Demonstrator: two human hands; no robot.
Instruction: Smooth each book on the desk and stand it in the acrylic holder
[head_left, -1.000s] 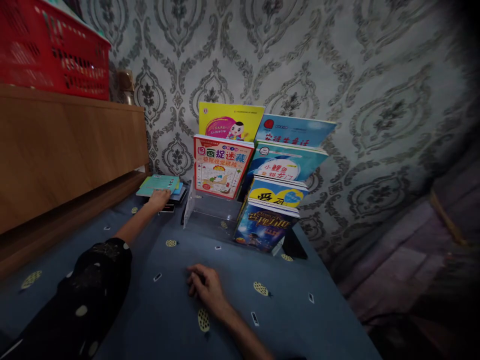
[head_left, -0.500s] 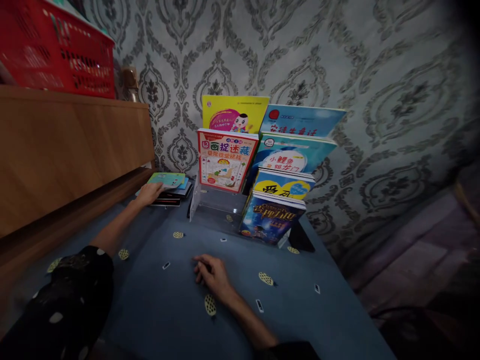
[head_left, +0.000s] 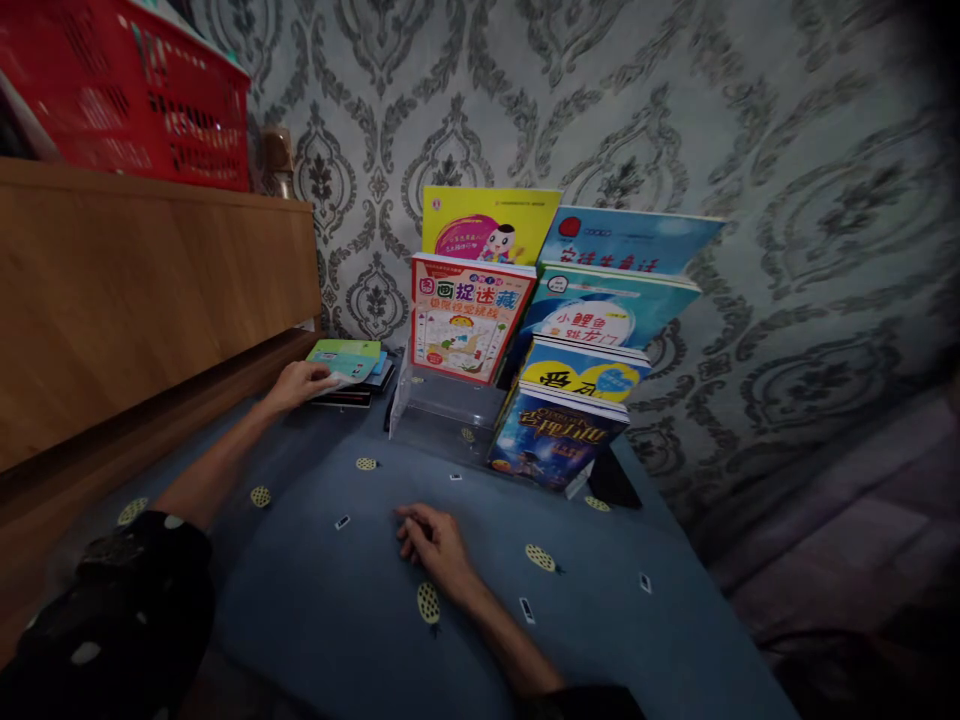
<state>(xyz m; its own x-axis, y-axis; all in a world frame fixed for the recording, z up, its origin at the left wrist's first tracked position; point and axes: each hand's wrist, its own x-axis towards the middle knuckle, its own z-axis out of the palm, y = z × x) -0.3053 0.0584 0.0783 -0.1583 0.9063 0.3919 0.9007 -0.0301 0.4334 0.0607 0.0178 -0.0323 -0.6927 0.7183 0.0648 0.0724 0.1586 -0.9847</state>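
My left hand [head_left: 300, 384] is at the stack at the back left, its fingers and thumb pinching the near edge of the top green book [head_left: 352, 353], whose near corner looks bent up. Beneath it lie a blue-edged book and dark ones [head_left: 346, 398]. My right hand [head_left: 437, 543] hovers over or rests on the blue cloth, fingers loosely bent and slightly apart, holding nothing. A clear stepped book rack [head_left: 442, 405] stands beyond it. In the rack are a red-bordered picture book [head_left: 469, 318], a yellow book [head_left: 491, 215] and a dark blue book [head_left: 553, 435].
More upright books, including a teal one [head_left: 611, 300] and a blue-and-yellow one [head_left: 585, 372], fill the rack's right side. A wooden cabinet [head_left: 157, 300] borders the table on the left, with a red basket [head_left: 187, 110] on top. Patterned wallpaper [head_left: 750, 200] closes off the back.
My left hand has drawn slightly toward me, and the green book's near edge now shows lifted in its fingers. The view has shifted a little; my right hand stays about where it was.
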